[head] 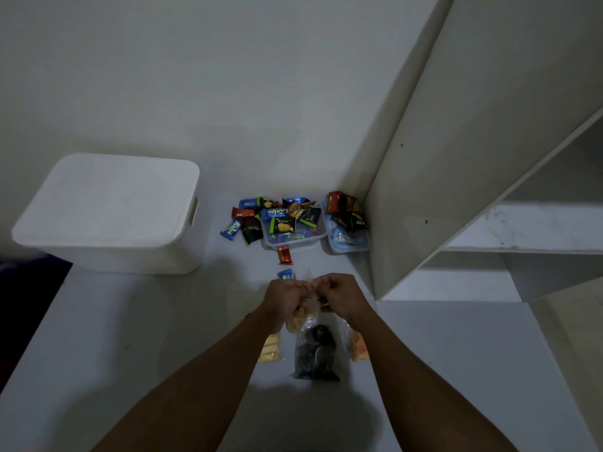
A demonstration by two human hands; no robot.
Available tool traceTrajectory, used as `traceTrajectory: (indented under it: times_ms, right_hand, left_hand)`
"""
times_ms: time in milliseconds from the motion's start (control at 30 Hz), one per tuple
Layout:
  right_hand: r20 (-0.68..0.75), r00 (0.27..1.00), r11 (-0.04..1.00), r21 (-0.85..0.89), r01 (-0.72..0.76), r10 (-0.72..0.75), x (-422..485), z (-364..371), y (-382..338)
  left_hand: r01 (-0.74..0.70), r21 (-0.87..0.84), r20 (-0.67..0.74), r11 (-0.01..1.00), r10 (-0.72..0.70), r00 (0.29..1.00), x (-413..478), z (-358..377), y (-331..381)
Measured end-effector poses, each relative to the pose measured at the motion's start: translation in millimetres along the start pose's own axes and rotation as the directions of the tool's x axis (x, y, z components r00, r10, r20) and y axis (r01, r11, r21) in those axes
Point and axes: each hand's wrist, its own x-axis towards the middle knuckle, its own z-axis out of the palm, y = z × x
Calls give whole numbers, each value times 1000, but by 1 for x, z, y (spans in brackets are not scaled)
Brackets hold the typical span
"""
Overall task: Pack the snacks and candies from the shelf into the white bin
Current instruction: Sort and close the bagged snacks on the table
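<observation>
The left hand (286, 301) and right hand (341, 296) grip the clear snack bag (299, 318), lengthwise toward the person

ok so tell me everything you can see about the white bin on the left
The white bin is a matte, plastic-looking box with rounded corners, its top closed by what looks like a flat matching lid. One slot handle is cut in the end facing the loose snacks. It stands upright at the left of the pale surface, near the wall, apart from the snacks. The left hand and right hand, pinching a clear snack bag, do not touch it.
</observation>
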Motion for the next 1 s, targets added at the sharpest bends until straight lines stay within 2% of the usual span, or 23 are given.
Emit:
traceTrajectory:
  times_ms: [200,400,467,667,833,1000]
  right_hand:
    - [-14,998,998,-28,-62,62,2,4,2]
    - [93,991,995,-23,-98,100,-3,1,-8]
    - [126,988,995,20,-98,94,-4,-1,-8]
    - [202,978,996,-74,-41,55,-11,-1,-6]
    - [139,985,994,-50,-98,104,-8,3,-10]
    - [29,995,987,-127,-93,97,2,8,-2]
  left_hand:
    - [18,-29,76,999,-16,997,-6,-2,-1]
    - [-74,-32,-18,997,73,997,1,-2,-1]
    - [-73,-37,-45,997,72,996,2,-2,0]
    - [-31,-84,-131,996,20,991,-2,7,9]
    - [-24,-108,-173,994,5,985,1,8,9]
    - [11,-118,-90,993,-21,996,2,3,8]
